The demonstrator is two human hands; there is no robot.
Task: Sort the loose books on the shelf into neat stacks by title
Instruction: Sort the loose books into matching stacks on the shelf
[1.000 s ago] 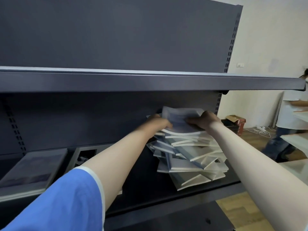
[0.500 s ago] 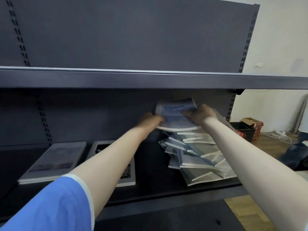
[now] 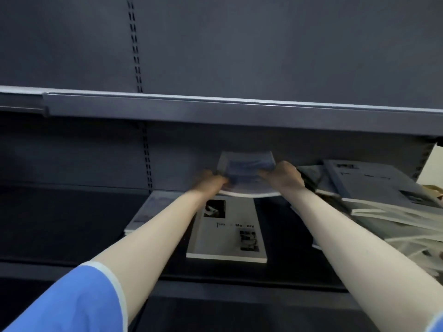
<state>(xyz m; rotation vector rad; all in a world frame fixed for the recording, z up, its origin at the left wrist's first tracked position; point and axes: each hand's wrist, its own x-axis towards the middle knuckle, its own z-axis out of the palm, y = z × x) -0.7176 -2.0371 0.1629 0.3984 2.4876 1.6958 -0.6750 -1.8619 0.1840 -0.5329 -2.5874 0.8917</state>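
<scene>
Fingers [image 3: 265, 174] of both hands gripping blue book [image 3: 248, 173] (sagging), carried left from loose pile [image 3: 383, 202], above grey stack [image 3: 227, 231].

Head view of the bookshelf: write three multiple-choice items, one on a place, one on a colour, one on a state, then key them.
1. Where is the messy pile of books?
A. right end of the shelf
B. left end
C. on the floor

2. What colour is the sleeve?
A. red
B. blue
C. green

3. How is the bluish book held?
A. lying flat, untouched
B. by one hand
C. by both hands, above the grey book

Answers:
1 A, the pile sits past the right forearm.
2 B, blue with a pale cuff.
3 C, the left hand and right hand grip its sides.
</scene>
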